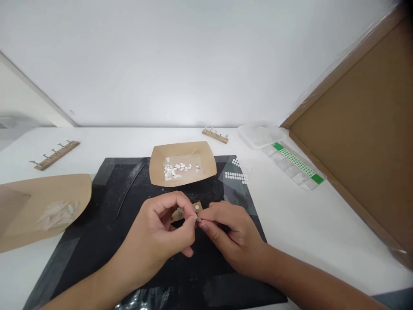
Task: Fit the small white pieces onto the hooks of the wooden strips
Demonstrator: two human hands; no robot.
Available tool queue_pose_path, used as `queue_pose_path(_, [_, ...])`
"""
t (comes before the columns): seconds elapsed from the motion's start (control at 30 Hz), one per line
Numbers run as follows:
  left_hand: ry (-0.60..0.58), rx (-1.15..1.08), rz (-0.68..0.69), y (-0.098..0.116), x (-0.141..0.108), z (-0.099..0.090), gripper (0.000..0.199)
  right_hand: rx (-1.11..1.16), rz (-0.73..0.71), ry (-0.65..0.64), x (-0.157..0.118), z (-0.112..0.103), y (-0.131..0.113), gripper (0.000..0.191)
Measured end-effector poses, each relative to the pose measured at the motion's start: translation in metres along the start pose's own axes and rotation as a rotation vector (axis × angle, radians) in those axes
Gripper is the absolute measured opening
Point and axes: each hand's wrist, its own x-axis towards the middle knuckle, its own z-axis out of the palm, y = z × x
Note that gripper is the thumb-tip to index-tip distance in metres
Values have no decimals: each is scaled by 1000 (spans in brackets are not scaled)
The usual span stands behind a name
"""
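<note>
My left hand [166,224] and my right hand [230,234] meet over the black mat [97,258], thumb and fingertips pinched. Between them is a small shiny grey piece [198,219], too small to tell its kind; both hands grip it. Just behind the fingers lies a small tan wooden strip [197,205] with a round white dot on it, partly covered by my hands. Farther back a brown paper tray [158,165] holds several small white dots on a clear sheet.
Another paper tray [19,189] with clear plastic pieces stands left. Wooden strips with metal hooks [56,155] lie at back left and back centre. A black curved strip [130,187], a dot-sticker sheet [235,175], a green-edged packet [298,163] and a cardboard panel [355,129] surround the mat.
</note>
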Motion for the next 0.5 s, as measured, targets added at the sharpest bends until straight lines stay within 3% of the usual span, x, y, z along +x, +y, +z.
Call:
queue_pose_path(0.33, [-106, 208, 157, 8, -4, -7, 4, -139, -23, 28, -3, -4, 2, 19])
queue_pose_path(0.5, [-101, 317, 268, 10, -4, -9, 7, -216, -81, 35, -1, -6, 0, 19])
